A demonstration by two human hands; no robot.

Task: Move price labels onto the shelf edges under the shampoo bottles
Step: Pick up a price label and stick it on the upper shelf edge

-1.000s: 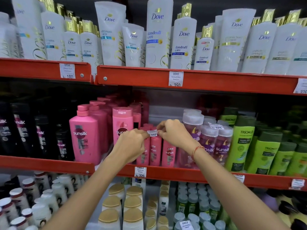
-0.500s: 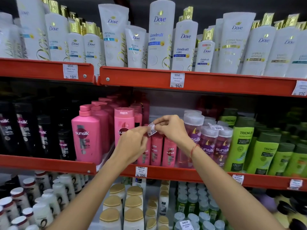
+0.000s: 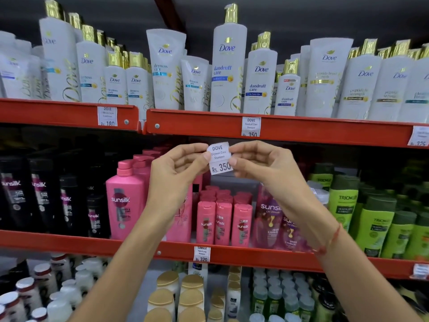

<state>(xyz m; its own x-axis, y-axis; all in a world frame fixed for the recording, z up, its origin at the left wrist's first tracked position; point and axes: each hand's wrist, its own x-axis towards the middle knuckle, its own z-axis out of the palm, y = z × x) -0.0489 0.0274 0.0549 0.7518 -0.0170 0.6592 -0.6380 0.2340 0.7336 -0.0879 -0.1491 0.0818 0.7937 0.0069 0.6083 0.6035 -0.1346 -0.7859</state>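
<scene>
My left hand (image 3: pixel 176 175) and my right hand (image 3: pixel 262 170) were both raised in front of me, each pinching one side edge of a small white price label (image 3: pixel 220 158) between thumb and fingertips. The label read "DOVE Dryness Care Shampoo, Rs. 350" and faced me, tilted slightly, held in the air just below the upper shelf edge (image 3: pixel 199 124) and not touching it. A red thread (image 3: pixel 330 241) circled my right wrist.

Behind my hands stood pink bottles (image 3: pixel 126 196) and a cluster of smaller pink ones (image 3: pixel 222 221) on the middle shelf, with black bottles (image 3: pixel 39 194) to the left and green bottles (image 3: pixel 376 219) to the right. On the red lower shelf edge (image 3: pixel 69 242) under them sat a tag marked 320 (image 3: pixel 202 254).

Farther up, the upper shelf edge already carried a tag marked 180 (image 3: pixel 107 116) at the left and one marked 350 (image 3: pixel 251 126) right of centre, above and just right of the label I held. White bottles (image 3: pixel 228 68) with gold caps lined the top shelf.
</scene>
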